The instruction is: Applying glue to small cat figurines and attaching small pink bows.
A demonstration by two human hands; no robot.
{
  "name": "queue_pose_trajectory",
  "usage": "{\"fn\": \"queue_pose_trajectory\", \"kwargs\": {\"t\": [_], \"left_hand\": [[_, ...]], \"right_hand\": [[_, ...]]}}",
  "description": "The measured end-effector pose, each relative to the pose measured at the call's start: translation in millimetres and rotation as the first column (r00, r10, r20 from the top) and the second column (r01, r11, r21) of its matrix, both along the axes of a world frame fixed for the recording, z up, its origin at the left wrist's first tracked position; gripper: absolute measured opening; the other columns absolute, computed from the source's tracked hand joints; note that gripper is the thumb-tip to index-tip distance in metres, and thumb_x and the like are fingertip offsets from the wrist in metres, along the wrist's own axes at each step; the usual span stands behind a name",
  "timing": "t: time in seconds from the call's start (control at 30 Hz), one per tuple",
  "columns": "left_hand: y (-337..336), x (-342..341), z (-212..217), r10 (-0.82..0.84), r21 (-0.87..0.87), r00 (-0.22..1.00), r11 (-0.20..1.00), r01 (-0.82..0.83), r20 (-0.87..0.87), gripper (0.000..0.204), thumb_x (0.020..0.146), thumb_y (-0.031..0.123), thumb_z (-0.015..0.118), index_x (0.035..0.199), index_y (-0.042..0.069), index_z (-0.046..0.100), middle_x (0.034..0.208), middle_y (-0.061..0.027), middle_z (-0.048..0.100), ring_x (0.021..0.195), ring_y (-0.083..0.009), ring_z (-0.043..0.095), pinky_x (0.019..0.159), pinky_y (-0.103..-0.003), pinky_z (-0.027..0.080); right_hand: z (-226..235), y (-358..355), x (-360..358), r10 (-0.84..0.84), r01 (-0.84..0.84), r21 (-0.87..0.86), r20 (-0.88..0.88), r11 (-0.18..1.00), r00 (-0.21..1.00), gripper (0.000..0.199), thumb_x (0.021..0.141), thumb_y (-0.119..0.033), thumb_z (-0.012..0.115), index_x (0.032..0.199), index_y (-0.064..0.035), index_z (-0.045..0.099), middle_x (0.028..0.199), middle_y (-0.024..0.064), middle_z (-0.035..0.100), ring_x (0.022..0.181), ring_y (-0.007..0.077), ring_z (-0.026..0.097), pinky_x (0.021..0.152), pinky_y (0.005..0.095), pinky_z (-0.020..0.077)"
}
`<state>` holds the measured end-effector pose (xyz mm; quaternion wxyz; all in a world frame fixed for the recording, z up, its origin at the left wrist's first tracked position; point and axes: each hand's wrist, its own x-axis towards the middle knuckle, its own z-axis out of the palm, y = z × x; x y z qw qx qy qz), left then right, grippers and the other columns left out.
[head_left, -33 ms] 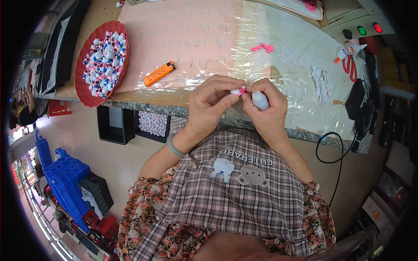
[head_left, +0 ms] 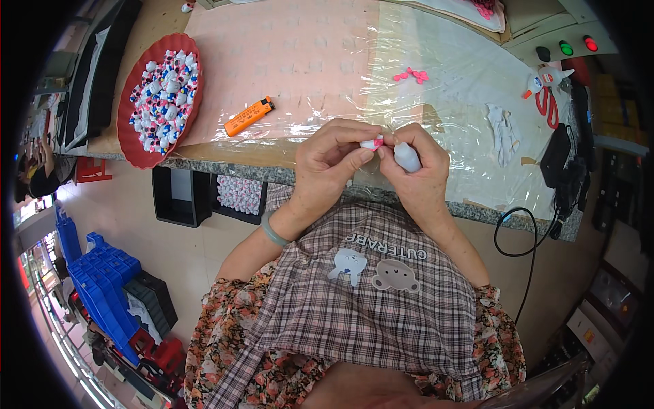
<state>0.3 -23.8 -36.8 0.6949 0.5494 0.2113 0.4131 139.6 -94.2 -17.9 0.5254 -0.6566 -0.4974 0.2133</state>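
My left hand [head_left: 332, 165] pinches a small white and pink piece [head_left: 374, 143] between thumb and fingertips. My right hand [head_left: 422, 184] grips a small white figure [head_left: 407, 157], and its fingertips meet the left hand's at the pink piece. Both hands hover over the front edge of the stone-edged table [head_left: 225, 165], above a clear plastic sheet [head_left: 449, 82]. A round red tray [head_left: 143, 157] heaped with several white, pink and blue small figures sits at the far left. An orange lighter [head_left: 248, 116] lies between the tray and my hands.
A few pink bows [head_left: 411, 75] lie on the sheet. White cloth [head_left: 504, 127], red-handled scissors [head_left: 545, 101] and a white bottle [head_left: 547, 78] are at the right. Black bins [head_left: 178, 199] hang under the table. Blue crates [head_left: 102, 286] stand on the floor; a black cable [head_left: 519, 238] dangles.
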Motion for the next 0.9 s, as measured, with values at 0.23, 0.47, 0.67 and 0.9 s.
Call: {"fn": "queue_pose_trajectory", "kwargs": {"t": [0.23, 0.47, 0.67, 0.9], "left_hand": [[-5.2, -1.0, 1.7, 0.087, 0.028, 0.992, 0.996, -0.085, -0.094, 0.026, 0.082, -0.007, 0.065, 0.107, 0.0, 0.066, 0.11, -0.0115, 0.061, 0.101, -0.018, 0.062, 0.083, -0.027, 0.053], [-3.3, -0.8, 2.2, 0.162, 0.246, 0.97, 0.963, -0.115, -0.181, 0.024, 0.078, -0.005, 0.069, 0.102, 0.001, 0.068, 0.102, -0.0113, 0.065, 0.093, -0.0186, 0.065, 0.075, -0.027, 0.056], [-5.8, -1.8, 9.7, 0.212, 0.368, 0.937, 0.924, -0.1, -0.277, 0.02, 0.077, -0.004, 0.069, 0.097, -0.001, 0.068, 0.099, -0.0124, 0.066, 0.087, -0.02, 0.067, 0.073, -0.028, 0.057], [-4.4, -2.4, 5.5, 0.237, 0.411, 0.93, 0.905, -0.107, -0.28, 0.02, 0.078, -0.006, 0.07, 0.097, 0.001, 0.069, 0.1, -0.0107, 0.066, 0.084, -0.0124, 0.064, 0.064, -0.02, 0.05]], "right_hand": [[2.2, 2.1, 3.1, 0.026, -0.025, -0.019, 0.018, 0.999, 1.0, 0.017, 0.073, -0.001, 0.072, 0.085, -0.0027, 0.06, 0.077, 0.0084, 0.062, 0.066, 0.018, 0.062, 0.06, 0.0289, 0.0485], [3.7, 1.8, 3.6, 0.052, -0.051, -0.022, 0.064, 0.998, 0.997, 0.018, 0.073, -0.002, 0.073, 0.085, -0.0026, 0.06, 0.077, 0.0085, 0.062, 0.067, 0.0187, 0.064, 0.06, 0.0292, 0.0496], [-0.6, -0.9, 2.6, 0.037, -0.035, -0.018, 0.075, 0.999, 0.997, 0.018, 0.072, -0.002, 0.073, 0.084, -0.0025, 0.06, 0.075, 0.0082, 0.062, 0.065, 0.0185, 0.063, 0.059, 0.0292, 0.049], [-5.2, 1.1, -0.3, 0.01, -0.01, -0.018, 0.024, 1.0, 1.0, 0.016, 0.072, -0.003, 0.073, 0.083, -0.0024, 0.061, 0.072, 0.0081, 0.062, 0.063, 0.017, 0.062, 0.058, 0.0284, 0.0481]]}}
